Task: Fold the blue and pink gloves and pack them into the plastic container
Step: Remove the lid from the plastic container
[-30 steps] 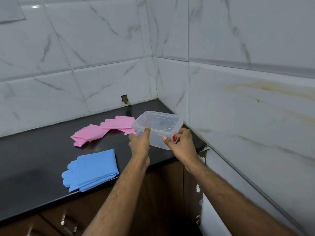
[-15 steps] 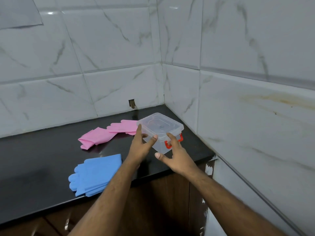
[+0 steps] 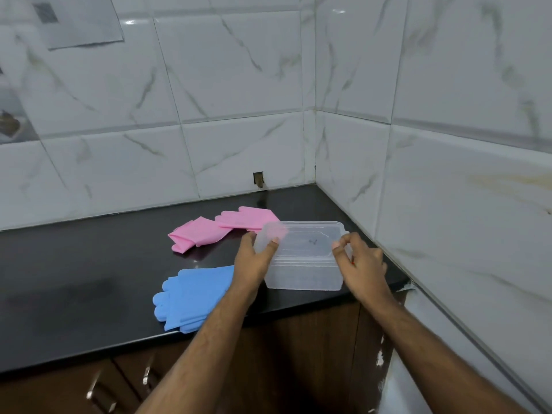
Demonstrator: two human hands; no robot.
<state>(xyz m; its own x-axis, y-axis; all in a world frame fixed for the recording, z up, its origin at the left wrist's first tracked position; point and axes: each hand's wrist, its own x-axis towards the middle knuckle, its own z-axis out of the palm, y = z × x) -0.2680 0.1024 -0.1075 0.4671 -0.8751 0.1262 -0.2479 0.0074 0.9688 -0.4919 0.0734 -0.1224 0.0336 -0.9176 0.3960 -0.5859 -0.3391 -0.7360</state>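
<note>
The black countertop (image 3: 89, 279) carried everything; the lidded plastic container (image 3: 304, 258) sat on it between the two hands, its long axis running left to right, so each hand met one short end. The blue gloves (image 3: 194, 294) lay stacked just left of the left forearm and nearer that hand; the pink gloves (image 3: 221, 228) lay beyond the left hand, one touching the container's far left corner; none were packed. The left hand (image 3: 254, 261) gripped the lid's left corner, thumb on top; the right hand (image 3: 358, 261) curled its fingers on the right end, seemingly at the latch. Half a second earlier the box stood skewed with its red latch facing the person and both hands loose before it; since then it had turned square and both hands had closed on its ends.
</note>
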